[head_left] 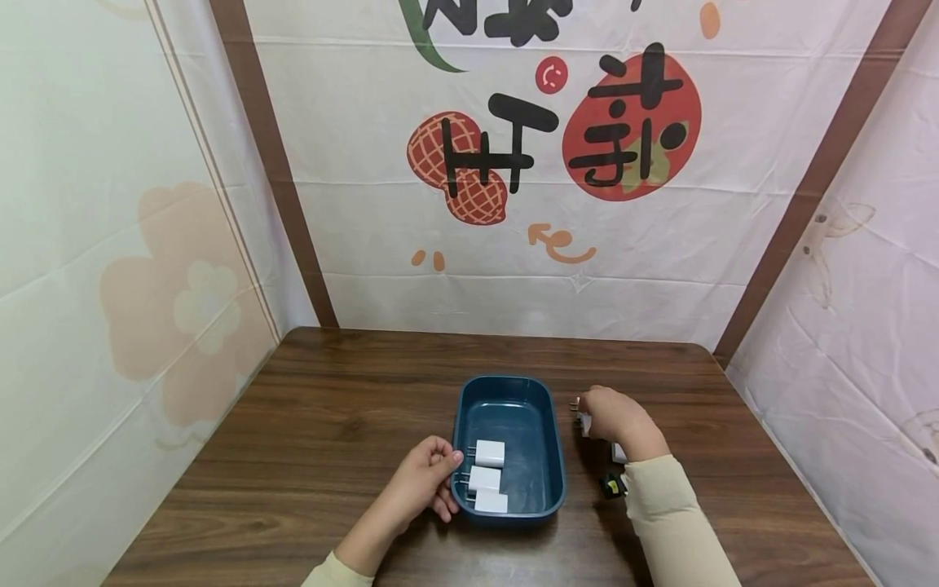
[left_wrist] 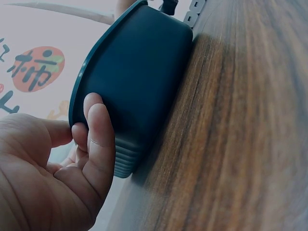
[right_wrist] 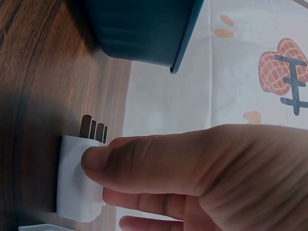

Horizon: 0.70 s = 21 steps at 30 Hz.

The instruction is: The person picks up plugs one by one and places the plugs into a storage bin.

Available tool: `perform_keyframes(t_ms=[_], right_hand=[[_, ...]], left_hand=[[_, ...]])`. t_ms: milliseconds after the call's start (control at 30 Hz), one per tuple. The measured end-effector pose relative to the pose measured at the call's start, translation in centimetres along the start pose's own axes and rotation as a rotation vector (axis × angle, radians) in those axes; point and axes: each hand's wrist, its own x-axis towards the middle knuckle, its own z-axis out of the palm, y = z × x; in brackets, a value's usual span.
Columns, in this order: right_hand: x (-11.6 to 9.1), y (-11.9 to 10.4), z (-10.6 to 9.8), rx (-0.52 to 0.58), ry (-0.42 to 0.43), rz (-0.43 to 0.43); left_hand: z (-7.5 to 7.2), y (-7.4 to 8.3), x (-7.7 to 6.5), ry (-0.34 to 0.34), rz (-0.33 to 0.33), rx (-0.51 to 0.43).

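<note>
My left hand grips the left rim of a dark blue plastic bin, thumb at the rim and fingers against the outside wall. Several white charger plugs lie in a column along the bin's left side, prongs pointing left. Right of the bin, my right hand pinches a white charger plug between thumb and fingers, low over the table. Two pairs of metal prongs show beside the thumb in the right wrist view. The hand hides most of that spot in the head view.
Near the right wrist, another white plug is partly hidden. A small black item with a yellow-green mark lies below it. The brown wooden table meets a printed curtain at the back.
</note>
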Motion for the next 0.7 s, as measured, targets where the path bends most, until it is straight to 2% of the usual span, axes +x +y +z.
perform_keyframes(t_ms=[700], right_hand=[[0.29, 0.55, 0.84, -0.027, -0.014, 0.028]], left_hand=[[-0.04, 0.11, -0.06, -0.005, 0.001, 0.0]])
